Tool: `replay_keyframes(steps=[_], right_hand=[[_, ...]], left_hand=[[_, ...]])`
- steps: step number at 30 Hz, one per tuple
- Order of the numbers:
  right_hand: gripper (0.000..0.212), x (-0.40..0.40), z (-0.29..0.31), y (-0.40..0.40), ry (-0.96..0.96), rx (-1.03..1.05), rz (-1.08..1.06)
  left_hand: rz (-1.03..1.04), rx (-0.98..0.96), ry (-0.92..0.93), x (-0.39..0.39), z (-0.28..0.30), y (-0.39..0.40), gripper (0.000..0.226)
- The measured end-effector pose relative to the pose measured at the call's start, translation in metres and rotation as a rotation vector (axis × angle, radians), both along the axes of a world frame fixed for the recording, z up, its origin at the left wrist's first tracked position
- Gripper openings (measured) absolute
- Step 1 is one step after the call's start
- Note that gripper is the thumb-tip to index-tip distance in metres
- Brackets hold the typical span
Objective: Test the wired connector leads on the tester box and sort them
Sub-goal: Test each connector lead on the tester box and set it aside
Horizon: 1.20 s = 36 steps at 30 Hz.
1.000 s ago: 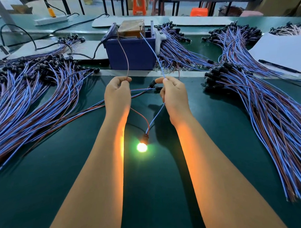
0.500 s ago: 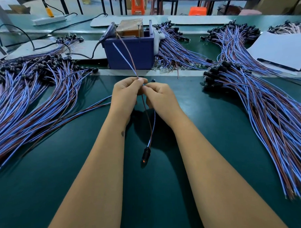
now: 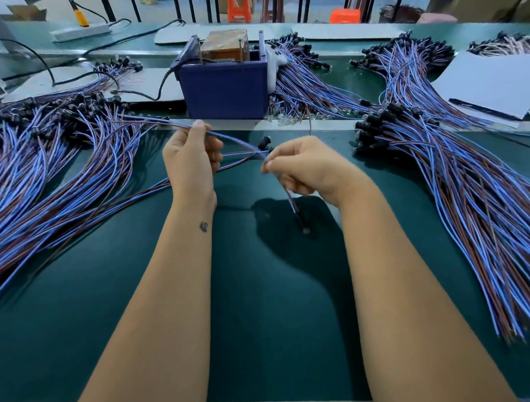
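Both hands work above the green mat (image 3: pixel 261 306), in front of the tester box (image 3: pixel 223 85). L hand (image 3: pixel 190 161): fingers curled, thumb and forefinger pinching a blue/brown lead (image 3: pixel 234 140) that arcs from the L pile across to the R hand. R hand (image 3: pixel 304 166): fingers curled, tips pinching a lead near its wire end; from this grip a wire pair (image 3: pixel 290 200) hangs down to a dark connector (image 3: pixel 303 226) just above or on the mat, contact cannot be told. Whether both hands hold one lead or two: cannot tell. A second black connector (image 3: pixel 263 143) lies on the mat between the hands and the box.

Tester box: blue, open top, brown block (image 3: pixel 225 44) inside, two upright pins, black cable (image 3: pixel 160 84) entering on L side. Sits beyond the mat edge, centre.

Lead piles: large fan of leads L of hands (image 3: pixel 46 166); second large bundle R (image 3: pixel 468 208), connectors toward box; smaller heap behind box on R side (image 3: pixel 301 85). White sheet (image 3: pixel 494 81) far R.
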State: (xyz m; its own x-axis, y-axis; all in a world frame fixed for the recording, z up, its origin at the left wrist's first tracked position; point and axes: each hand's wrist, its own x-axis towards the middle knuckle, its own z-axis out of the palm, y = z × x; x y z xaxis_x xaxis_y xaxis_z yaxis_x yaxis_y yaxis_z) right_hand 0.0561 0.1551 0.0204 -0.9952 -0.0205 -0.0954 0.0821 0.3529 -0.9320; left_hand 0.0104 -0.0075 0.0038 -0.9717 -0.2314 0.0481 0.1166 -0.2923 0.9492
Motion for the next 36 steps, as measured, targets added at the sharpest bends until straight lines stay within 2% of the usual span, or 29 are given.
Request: replay_keyframes(steps=[3,6,7,10,14,20,22,25,30,33,36], right_hand=[[0.014,-0.001,0.011,0.006,0.246,-0.106,-0.300],[0.019,-0.002,0.018,0.013,0.450,-0.392,-0.508],[0.021,-0.002,0.019,0.016,0.496,-0.420,-0.557],[0.030,-0.004,0.015,0.027,0.545,-0.308,-0.691],[0.043,-0.003,0.005,0.046,0.476,-0.211,-0.751],[0.042,0.020,0.004,0.097,0.366,0.136,-0.735],[0.043,0.030,0.014,0.119,0.367,0.206,-0.744],[0.041,0.041,0.025,0.144,0.352,0.308,-0.795],[0.036,0.036,0.026,0.136,0.233,0.558,-0.904],[0.034,0.025,0.022,0.103,0.341,0.527,-0.985],[0.030,0.007,0.015,0.063,0.432,0.387,-0.837]], left_hand=[[-0.027,-0.163,0.048,0.005,0.003,0.005,0.026],[-0.205,-0.291,0.160,0.012,0.002,0.012,0.018],[-0.272,-0.349,0.200,0.015,0.000,0.017,0.015],[-0.381,-0.535,0.336,0.031,-0.005,0.041,0.004],[-0.449,-0.840,0.659,0.057,-0.012,0.077,0.009],[-0.616,-1.080,0.768,0.077,-0.016,0.098,0.020],[-0.573,-1.080,0.742,0.073,-0.014,0.093,0.020],[-0.435,-0.967,0.584,0.060,-0.012,0.080,0.020],[-0.161,-0.901,0.348,0.035,-0.011,0.060,0.016],[0.049,-0.851,0.203,0.019,-0.012,0.038,0.018],[0.170,-0.715,0.050,0.008,-0.013,0.012,0.022]])
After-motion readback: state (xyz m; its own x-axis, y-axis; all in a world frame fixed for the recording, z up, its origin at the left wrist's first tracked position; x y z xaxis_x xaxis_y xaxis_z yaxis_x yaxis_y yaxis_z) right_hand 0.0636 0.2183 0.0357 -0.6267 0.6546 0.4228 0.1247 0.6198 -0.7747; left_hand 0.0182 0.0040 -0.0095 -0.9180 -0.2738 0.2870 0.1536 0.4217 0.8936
